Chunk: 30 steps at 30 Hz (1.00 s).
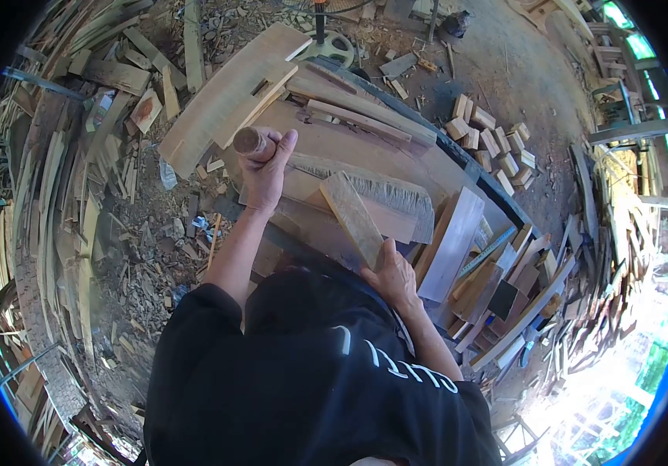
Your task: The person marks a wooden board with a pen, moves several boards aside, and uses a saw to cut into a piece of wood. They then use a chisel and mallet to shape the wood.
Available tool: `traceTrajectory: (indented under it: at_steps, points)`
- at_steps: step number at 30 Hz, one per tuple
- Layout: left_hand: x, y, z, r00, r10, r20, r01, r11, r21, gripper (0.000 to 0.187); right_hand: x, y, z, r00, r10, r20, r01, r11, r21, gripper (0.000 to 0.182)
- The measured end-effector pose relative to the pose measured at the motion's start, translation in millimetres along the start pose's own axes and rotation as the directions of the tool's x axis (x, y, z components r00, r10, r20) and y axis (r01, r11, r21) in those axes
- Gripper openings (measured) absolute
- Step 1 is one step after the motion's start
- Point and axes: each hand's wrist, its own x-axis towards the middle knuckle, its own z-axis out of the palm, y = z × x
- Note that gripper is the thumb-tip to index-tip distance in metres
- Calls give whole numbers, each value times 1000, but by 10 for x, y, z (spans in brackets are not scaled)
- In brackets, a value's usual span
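Observation:
My left hand [265,180] is raised over the bench and closed around a short, round piece of wood [253,143], its brown end facing up. How far that piece extends below my fist cannot be seen. Lower and to the right, my right hand [396,276] grips the near end of a flat wooden board [349,213]. The board slants up and left across a thicker wood piece with a rough, bark-like edge [396,194]. Beneath these lies the workbench top [435,163].
A broad curved plank [225,97] overhangs the bench's far left. Long wood strips [361,120] line its back edge. Cut blocks [497,144] are piled on the ground beyond. Boards and offcuts [497,287] crowd the right end. Scrap wood [62,194] heaps up at left.

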Motion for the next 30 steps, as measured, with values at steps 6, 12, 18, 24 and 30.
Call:
traceTrajectory:
  at_steps: [6,12,18,24,30]
  points:
    - [-1,-1,-1,1000,14,-5,-14,1000,3,22,3,-3,5,1000,12,4,-12,1000,23,53]
    - [-4,-2,-5,1000,9,0,-9,1000,11,21,5,10,22,1000,9,8,-10,1000,23,54]
    - [4,-15,-8,1000,21,4,-21,1000,-4,22,7,35,44,1000,-20,-21,20,1000,14,53]
    - [-18,24,7,1000,9,17,-10,1000,29,23,13,10,3,999,27,28,-28,999,39,54]
    - [10,12,25,999,43,-8,-43,999,12,22,26,8,-12,999,27,19,-28,999,38,54]
